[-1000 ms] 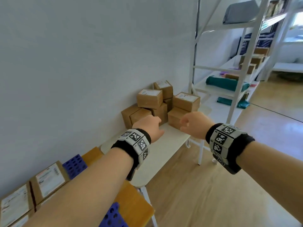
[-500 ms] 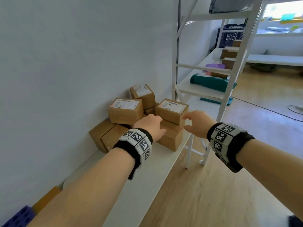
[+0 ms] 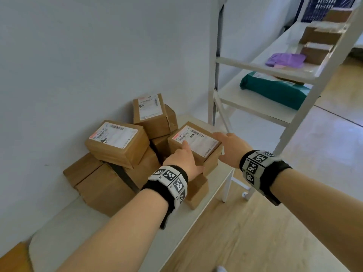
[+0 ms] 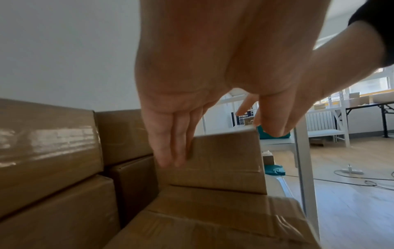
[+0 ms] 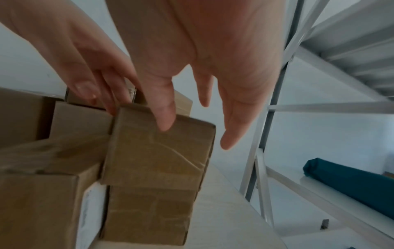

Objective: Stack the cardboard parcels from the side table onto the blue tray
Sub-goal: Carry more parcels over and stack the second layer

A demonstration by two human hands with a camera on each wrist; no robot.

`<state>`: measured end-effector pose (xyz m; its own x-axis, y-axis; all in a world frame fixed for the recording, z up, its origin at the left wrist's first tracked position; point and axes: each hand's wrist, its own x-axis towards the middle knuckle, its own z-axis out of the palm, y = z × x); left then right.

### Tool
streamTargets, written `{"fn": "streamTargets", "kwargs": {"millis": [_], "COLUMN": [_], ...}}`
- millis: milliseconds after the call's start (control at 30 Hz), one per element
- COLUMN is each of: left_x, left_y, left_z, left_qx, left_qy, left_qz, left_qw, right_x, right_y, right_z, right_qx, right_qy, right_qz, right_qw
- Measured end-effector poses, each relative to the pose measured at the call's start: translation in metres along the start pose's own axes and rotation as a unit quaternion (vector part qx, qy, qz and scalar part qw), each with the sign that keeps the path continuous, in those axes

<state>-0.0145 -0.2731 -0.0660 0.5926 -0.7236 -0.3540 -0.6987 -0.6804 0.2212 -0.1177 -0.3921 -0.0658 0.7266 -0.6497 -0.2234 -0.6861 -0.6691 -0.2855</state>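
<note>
Several cardboard parcels [image 3: 110, 173] sit heaped on the pale, matte desk [image 3: 102, 222] against a plain grey-white wall [image 3: 88, 55], all of them squared brown boxes, some wrapped in glossy clear tape that catches the light. Three of the upper ones carry white printed labels with barcodes. Both hands are on the nearest labelled parcel [image 3: 195, 143], which rests on top of another brown box at the desk's front edge. The left hand [image 3: 185, 160] lies against its near left corner, its straight fingers [image 4: 170, 151] pressed flat on the taped side and one finger reaching over the label. The right hand [image 3: 232, 149] is spread wide at the parcel's right end; in the right wrist view one fingertip [image 5: 165, 124] touches the top edge while the other fingers hang loose just beside the box. Right of the desk stands a white metal shelf rack [image 3: 255, 107] holding a soft teal bag [image 3: 275, 91], a crumpled purple bag [image 3: 285, 59] and more brown boxes, over a smooth wood-grain floor [image 3: 265, 232].
</note>
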Motion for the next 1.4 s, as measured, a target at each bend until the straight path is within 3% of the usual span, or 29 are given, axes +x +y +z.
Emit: {"fn": "streamTargets", "kwargs": {"millis": [233,433,600,767,967,1100,1400], "left_x": [0.024,0.019,-0.007,-0.061,-0.157,-0.220,-0.334], "left_y": [0.012,0.017,0.007,-0.025,-0.103,-0.162,-0.260], "left_z": [0.015,0.008,-0.009,-0.025,-0.028,-0.029,-0.023], "left_qx": [0.011,0.011,0.001,-0.023,-0.031,-0.024,-0.047], "left_qy": [0.010,0.042,0.107,0.163,0.199,0.212,0.266], "left_qz": [-0.034,-0.034,0.005,0.033,0.036,0.014,-0.085], "left_qw": [0.999,0.998,0.994,0.986,0.979,0.977,0.959], "right_x": [0.033,0.023,-0.003,-0.052,-0.138,-0.186,-0.255], "right_y": [0.012,0.005,-0.009,-0.050,-0.135,-0.195,-0.303], "right_z": [0.012,0.004,-0.004,-0.011,0.013,0.035,0.066], "right_qx": [0.031,0.028,0.076,0.089,0.094,0.087,0.079], "right_qy": [-0.023,0.010,0.059,0.120,0.157,0.140,0.092], "right_qz": [-0.040,-0.047,-0.055,-0.076,-0.115,-0.137,-0.268], "right_qw": [0.998,0.998,0.994,0.986,0.976,0.977,0.956]}}
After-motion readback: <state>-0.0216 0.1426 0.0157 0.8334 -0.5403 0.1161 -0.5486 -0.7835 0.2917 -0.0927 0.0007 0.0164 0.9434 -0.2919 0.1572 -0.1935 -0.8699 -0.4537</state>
